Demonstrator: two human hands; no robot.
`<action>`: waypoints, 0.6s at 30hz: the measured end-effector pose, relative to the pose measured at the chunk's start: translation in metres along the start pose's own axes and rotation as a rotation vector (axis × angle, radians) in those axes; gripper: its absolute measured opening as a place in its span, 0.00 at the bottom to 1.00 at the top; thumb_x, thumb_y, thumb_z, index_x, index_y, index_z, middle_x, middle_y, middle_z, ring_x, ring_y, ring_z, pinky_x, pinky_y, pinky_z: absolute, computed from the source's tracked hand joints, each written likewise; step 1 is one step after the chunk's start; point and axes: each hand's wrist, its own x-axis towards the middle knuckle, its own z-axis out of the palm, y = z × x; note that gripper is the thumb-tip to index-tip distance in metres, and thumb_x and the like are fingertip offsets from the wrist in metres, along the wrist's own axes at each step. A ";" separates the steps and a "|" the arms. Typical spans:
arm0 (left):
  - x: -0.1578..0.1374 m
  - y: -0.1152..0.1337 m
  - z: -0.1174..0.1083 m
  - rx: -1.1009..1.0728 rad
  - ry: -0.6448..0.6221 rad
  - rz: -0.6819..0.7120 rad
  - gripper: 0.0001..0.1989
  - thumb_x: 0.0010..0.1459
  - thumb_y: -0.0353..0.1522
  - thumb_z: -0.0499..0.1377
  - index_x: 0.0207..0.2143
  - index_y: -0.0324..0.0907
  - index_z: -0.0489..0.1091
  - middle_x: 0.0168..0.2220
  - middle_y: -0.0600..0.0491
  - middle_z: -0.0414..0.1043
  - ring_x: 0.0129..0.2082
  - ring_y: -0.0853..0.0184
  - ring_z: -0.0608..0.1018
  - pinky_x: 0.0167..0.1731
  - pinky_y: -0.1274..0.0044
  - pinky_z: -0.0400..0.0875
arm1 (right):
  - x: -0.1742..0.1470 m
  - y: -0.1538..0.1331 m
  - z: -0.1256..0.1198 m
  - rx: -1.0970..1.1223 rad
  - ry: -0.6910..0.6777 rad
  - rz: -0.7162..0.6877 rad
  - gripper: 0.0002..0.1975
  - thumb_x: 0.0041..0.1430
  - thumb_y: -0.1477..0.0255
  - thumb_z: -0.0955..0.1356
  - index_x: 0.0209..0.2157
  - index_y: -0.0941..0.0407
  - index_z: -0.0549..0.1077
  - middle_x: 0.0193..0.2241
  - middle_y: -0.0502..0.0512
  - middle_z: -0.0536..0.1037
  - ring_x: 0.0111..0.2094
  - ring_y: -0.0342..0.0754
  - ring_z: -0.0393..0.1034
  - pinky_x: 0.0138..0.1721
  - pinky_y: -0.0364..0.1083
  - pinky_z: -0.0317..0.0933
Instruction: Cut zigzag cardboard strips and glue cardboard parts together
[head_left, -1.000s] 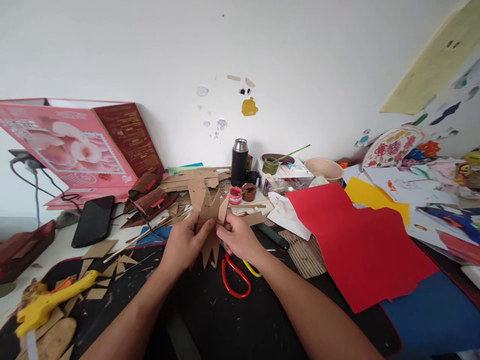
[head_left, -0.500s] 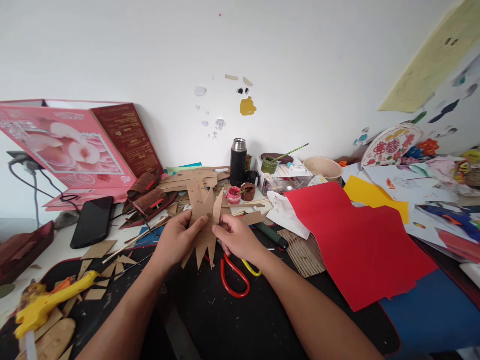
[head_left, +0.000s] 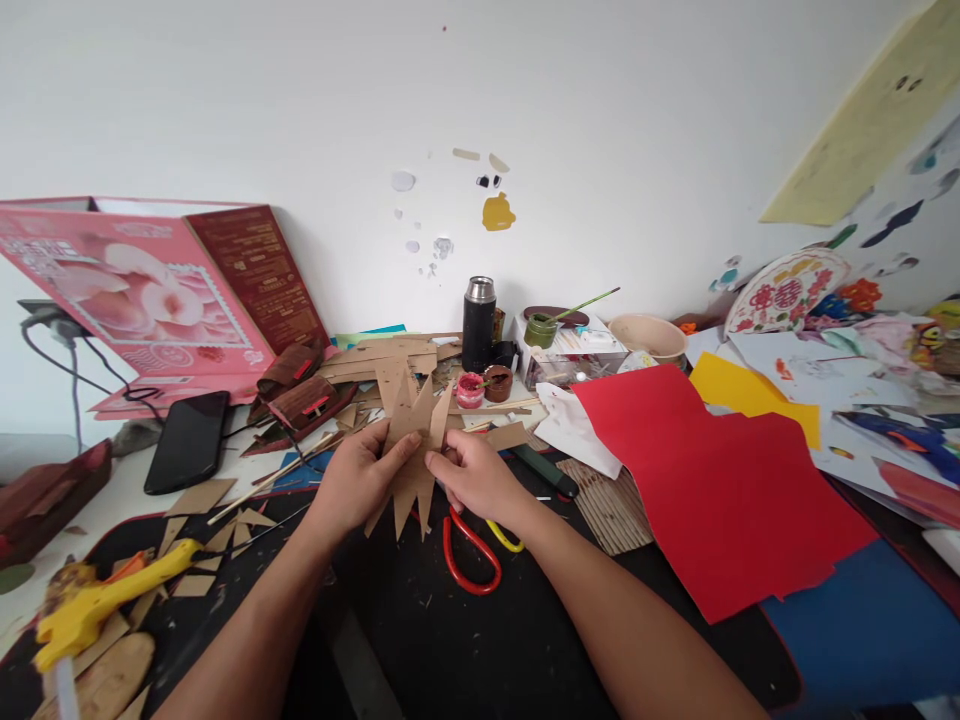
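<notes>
Brown spiky cardboard (head_left: 411, 488), left hand (head_left: 356, 482) and right hand (head_left: 478, 472) pinching it, thumbs (head_left: 400, 455) foremost, forearms (head_left: 251, 610) angled inward

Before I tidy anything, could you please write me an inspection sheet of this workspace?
Surface: black mat, flecked with small debris.
Job's things: spiky cardboard, held up above the mat; a red loop handle lies just below it in view.
Clutter: glue gun and scraps on the left; red sheet on the right; phone, flask and pink jar farther back.
Grips: left grip and right grip both pinch the cardboard, thumbs towards the camera.
Cables: cords hang from a plug beside the pink box; their far ends are unclear.
Surroundings: white wall with stickers; co-workers: nothing seen.
</notes>
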 end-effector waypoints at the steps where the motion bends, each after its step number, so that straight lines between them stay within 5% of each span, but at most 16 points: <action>1: 0.000 0.001 0.000 0.008 0.002 0.005 0.30 0.54 0.59 0.66 0.41 0.42 0.79 0.38 0.47 0.85 0.35 0.56 0.82 0.32 0.73 0.76 | 0.000 0.000 0.000 -0.008 -0.002 -0.002 0.06 0.73 0.74 0.67 0.38 0.54 0.70 0.18 0.39 0.67 0.14 0.39 0.63 0.15 0.38 0.53; 14: -0.004 0.000 0.004 0.125 0.040 0.081 0.25 0.59 0.56 0.63 0.39 0.43 0.78 0.37 0.49 0.84 0.36 0.55 0.82 0.34 0.72 0.74 | -0.002 -0.008 0.003 -0.003 0.022 0.032 0.07 0.71 0.77 0.66 0.36 0.53 0.68 0.17 0.38 0.65 0.12 0.39 0.61 0.15 0.39 0.51; 18: -0.009 0.001 0.014 0.429 0.175 0.157 0.19 0.63 0.49 0.58 0.33 0.44 0.75 0.29 0.51 0.80 0.30 0.59 0.78 0.30 0.74 0.67 | 0.001 0.000 0.005 -0.061 0.087 0.048 0.08 0.69 0.75 0.69 0.34 0.54 0.67 0.17 0.38 0.65 0.15 0.39 0.61 0.18 0.39 0.50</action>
